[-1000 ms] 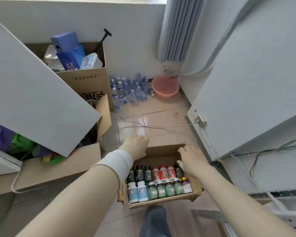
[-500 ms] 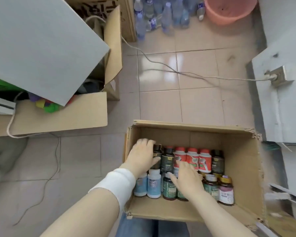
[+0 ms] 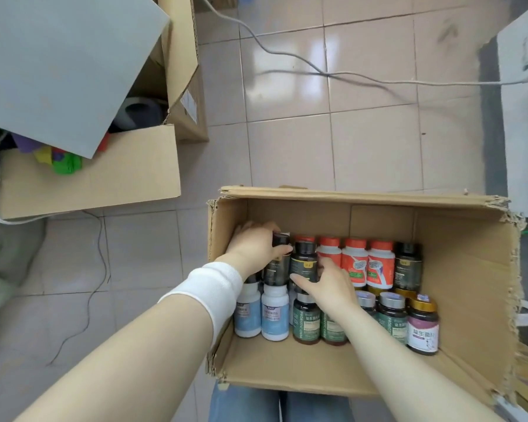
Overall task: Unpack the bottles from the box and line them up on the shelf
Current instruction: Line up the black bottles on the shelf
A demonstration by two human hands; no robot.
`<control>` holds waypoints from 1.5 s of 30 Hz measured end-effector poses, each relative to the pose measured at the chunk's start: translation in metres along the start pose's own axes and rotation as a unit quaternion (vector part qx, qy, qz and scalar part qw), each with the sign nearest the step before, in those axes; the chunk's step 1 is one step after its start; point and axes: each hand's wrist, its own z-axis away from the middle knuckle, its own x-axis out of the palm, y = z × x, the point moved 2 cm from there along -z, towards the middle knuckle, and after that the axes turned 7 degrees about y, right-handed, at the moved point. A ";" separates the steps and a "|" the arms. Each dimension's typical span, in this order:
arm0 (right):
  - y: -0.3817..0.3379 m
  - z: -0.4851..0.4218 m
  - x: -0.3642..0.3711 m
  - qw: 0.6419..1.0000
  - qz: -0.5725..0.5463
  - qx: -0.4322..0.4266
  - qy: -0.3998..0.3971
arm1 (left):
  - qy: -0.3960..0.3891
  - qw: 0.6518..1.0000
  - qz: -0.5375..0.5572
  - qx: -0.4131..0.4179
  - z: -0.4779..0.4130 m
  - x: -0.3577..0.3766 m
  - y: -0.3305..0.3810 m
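I've dropped into the box (image 3: 348, 197), lower centre: left hand (image 3: 253, 248) grips a dark bottle (image 3: 275, 268), right hand (image 3: 328, 286) the next bottle (image 3: 303, 264); unpacking starts.

One wide-angle camera, worn on the head, looks steeply down, almost straight into the open cardboard box (image 3: 378, 220) from close above. The box fills the lower right of the view; tiled floor (image 3: 333, 147) stretches beyond its far wall.

Torn matt cardboard box (image 3: 457, 300), glossy floor tiles (image 3: 363, 153)
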 end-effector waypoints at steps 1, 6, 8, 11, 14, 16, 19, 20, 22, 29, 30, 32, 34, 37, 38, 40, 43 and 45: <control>0.000 0.001 -0.003 1.000 -0.014 0.003 0.003 | 0.013 1.000 0.013 0.001 0.001 -0.001 0.000; 0.004 0.012 -0.036 0.995 -0.097 0.021 0.029 | 0.090 0.993 0.061 0.051 0.017 -0.015 0.010; 0.006 0.023 -0.056 0.990 -0.130 0.019 0.045 | 0.108 0.986 0.109 0.067 0.030 -0.029 0.021; 0.006 0.052 -0.090 0.982 -0.177 0.013 0.070 | 0.132 0.963 0.220 0.084 0.057 -0.056 0.043; 0.008 0.099 -0.123 0.963 -0.244 0.003 0.111 | 0.136 0.944 0.280 0.113 0.093 -0.082 0.069; 0.010 0.136 -0.140 0.948 -0.282 -0.001 0.148 | 0.130 0.936 0.296 0.143 0.119 -0.099 0.087; 0.014 0.201 -0.153 0.930 -0.305 -0.016 0.202 | 0.114 0.928 0.299 0.191 0.165 -0.118 0.107; 0.017 0.223 -0.153 0.923 -0.317 -0.018 0.220 | 0.107 0.925 0.300 0.208 0.183 -0.123 0.112; 0.023 0.269 -0.150 0.904 -0.347 -0.019 0.249 | 0.089 0.917 0.298 0.249 0.221 -0.129 0.120; 0.043 0.433 -0.152 0.818 -0.427 -0.044 0.384 | 0.028 0.865 0.258 0.430 0.383 -0.145 0.161; 0.049 0.455 -0.154 0.807 -0.431 -0.042 0.402 | 0.019 0.856 0.254 0.450 0.408 -0.146 0.169; 0.060 0.500 -0.158 0.786 -0.435 -0.045 0.438 | -0.001 0.835 0.252 0.489 0.452 -0.146 0.187; 0.074 0.540 -0.162 0.761 -0.443 -0.043 0.472 | -0.012 0.815 0.251 0.522 0.495 -0.144 0.204; 0.098 0.603 -0.164 0.718 -0.456 -0.041 0.524 | -0.031 0.782 0.245 0.572 0.560 -0.134 0.230; 0.109 0.625 -0.163 0.703 -0.458 -0.042 0.543 | -0.038 0.769 0.245 0.589 0.582 -0.127 0.239; 0.130 0.667 -0.158 0.677 -0.454 -0.041 0.578 | -0.052 0.745 0.244 0.618 0.624 -0.110 0.254; 0.166 0.727 -0.145 0.653 -0.443 -0.028 0.614 | -0.084 0.717 0.231 0.652 0.682 -0.077 0.275; 0.194 0.763 -0.133 0.639 -0.439 -0.017 0.632 | -0.099 0.702 0.220 0.670 0.719 -0.052 0.287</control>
